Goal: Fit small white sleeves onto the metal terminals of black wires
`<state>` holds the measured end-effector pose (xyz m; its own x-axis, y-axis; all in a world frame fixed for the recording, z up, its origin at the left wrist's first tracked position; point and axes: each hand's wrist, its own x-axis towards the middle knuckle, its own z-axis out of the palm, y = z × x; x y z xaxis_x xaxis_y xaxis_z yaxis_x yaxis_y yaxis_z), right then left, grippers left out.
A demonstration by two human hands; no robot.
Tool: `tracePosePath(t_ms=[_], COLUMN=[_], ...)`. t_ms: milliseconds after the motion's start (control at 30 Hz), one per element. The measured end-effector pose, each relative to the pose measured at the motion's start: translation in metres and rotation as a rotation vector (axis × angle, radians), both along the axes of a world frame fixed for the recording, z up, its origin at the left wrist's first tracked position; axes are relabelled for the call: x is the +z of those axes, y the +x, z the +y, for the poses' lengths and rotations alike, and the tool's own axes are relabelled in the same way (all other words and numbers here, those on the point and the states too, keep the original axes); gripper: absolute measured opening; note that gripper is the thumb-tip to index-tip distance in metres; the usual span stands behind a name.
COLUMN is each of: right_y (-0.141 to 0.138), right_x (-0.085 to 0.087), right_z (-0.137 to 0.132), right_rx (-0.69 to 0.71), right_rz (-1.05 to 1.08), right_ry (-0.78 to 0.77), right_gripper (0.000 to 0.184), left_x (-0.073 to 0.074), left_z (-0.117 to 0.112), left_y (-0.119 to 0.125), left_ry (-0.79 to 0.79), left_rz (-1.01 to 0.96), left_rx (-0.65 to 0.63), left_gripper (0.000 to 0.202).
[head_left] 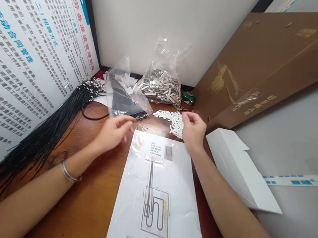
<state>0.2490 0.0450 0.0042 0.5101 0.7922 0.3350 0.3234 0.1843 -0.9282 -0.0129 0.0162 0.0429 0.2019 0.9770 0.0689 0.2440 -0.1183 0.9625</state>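
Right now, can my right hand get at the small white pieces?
Likely yes: the right hand is right beside the white pieces, which lie loose on the table, with nothing visible blocking the way.

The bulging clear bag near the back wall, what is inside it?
The bag holds a heap of thin, silvery strips. The outer ones cover whatever lies deeper, so that cannot be seen.

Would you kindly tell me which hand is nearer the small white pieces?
Right. The right hand is at the right edge of the small white pieces; the left hand is off to their left.
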Motion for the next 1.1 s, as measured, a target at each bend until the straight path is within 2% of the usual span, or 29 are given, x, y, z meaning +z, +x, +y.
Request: tracePosePath(t_ms=[100,167,233,300,333,400,467,567,700,800,900,1000,1100], right_y=[0.011,0.016,0.018,0.02,0.02,0.02,0.02,0.02,0.021,0.022,0.014,-0.012,-0.052], right_x=[-0.013,-0.018,-0.021,-0.023,-0.024,-0.026,-0.028,-0.03,-0.031,-0.028,-0.017,0.001,0.015], right_z=[-0.016,-0.023,-0.025,-0.025,-0.024,-0.023,-0.022,-0.022,-0.021,-0.021,-0.025,-0.028,-0.024], right_rx=[0.016,0.101,0.19,0.251,0.27,0.289,0.288,0.284,0.297,0.294,0.302,0.362,0.511], right_rz=[-0.462,-0.64,-0.754,-0.83,-0.856,-0.881,-0.867,-0.819,-0.822,-0.842,-0.797,-0.635,-0.514], right_ry=[-0.106,-0.127,-0.134,-0.15,-0.161,-0.174,-0.177,-0.155,-0.141,-0.122,-0.039,-0.009,-0.111], right_gripper=[0.016,0.022,0.026,0.027,0.028,0.028,0.027,0.023,0.015,0.013,0.013,0.012,0.012], left_x=[0.027,0.04,0.047,0.048,0.046,0.043,0.039,0.032,0.019,0.01,0.0,-0.01,-0.019], left_z=[0.022,0.034,0.041,0.044,0.044,0.042,0.039,0.031,0.022,0.019,0.02,0.021,0.022], left_y=[-0.041,-0.074,-0.102,-0.118,-0.12,-0.113,-0.093,-0.06,-0.035,-0.032,-0.031,-0.029,-0.029], left_ry=[0.145,0.221,0.27,0.265,0.273,0.338,0.396,0.278,0.209,0.201,0.253,0.289,0.363], left_rz=[0.151,0.413,0.79,0.916,0.988,1.115,1.144,1.125,1.194,1.217,1.215,1.23,1.206], left_rx=[0.273,0.457,0.59,0.675,0.676,0.607,0.496,0.235,0.043,-0.004,-0.013,-0.008,0.021], left_gripper=[0.03,0.031,0.034,0.034,0.037,0.043,0.038,0.026,0.023,0.028,0.035,0.037,0.037])
